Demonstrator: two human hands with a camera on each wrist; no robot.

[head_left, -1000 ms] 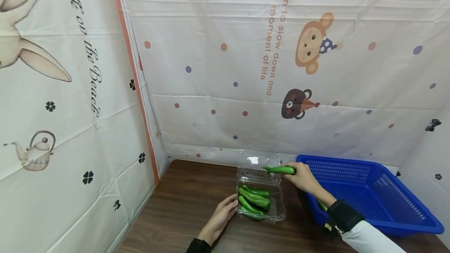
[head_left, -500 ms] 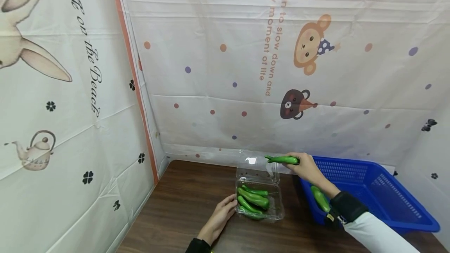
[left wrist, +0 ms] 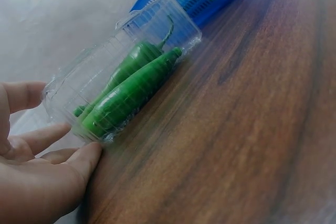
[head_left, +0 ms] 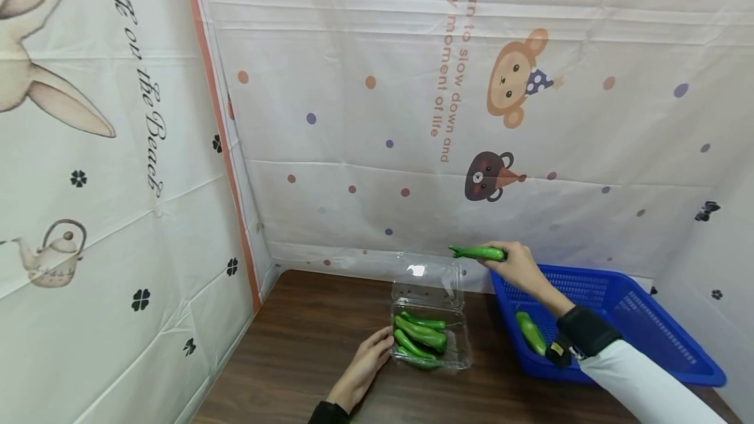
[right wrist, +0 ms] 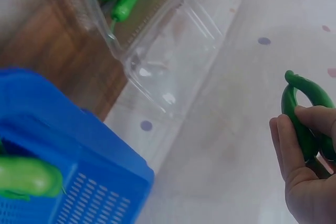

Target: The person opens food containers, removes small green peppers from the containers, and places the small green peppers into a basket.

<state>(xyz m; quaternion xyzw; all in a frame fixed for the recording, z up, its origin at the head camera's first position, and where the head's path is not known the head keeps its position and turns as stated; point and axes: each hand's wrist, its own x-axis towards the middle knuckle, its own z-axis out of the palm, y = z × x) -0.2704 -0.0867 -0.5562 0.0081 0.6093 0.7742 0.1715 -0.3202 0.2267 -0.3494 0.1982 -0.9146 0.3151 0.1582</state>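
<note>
A clear plastic clamshell box [head_left: 460,353] lies on the brown table, its lid [head_left: 429,277] tipped back, with several green peppers [head_left: 421,336] inside. My left hand [head_left: 366,364] rests against the box's left side with straight fingers [left wrist: 50,135]. My right hand [head_left: 518,265] is raised above the near corner of the blue basket [head_left: 660,339] and grips a green pepper [head_left: 478,253] that points left; the right wrist view shows the fingers curled round this pepper [right wrist: 299,109]. One more green pepper [head_left: 531,332] lies in the basket.
Printed cloth walls close in the back and left of the table [head_left: 306,339]. The blue basket fills the right side. Bare wood shows left of the box and along the front edge.
My right hand has lifted the pepper higher and slightly to the right, up off the box lid. The left hand and the box have stayed put.
</note>
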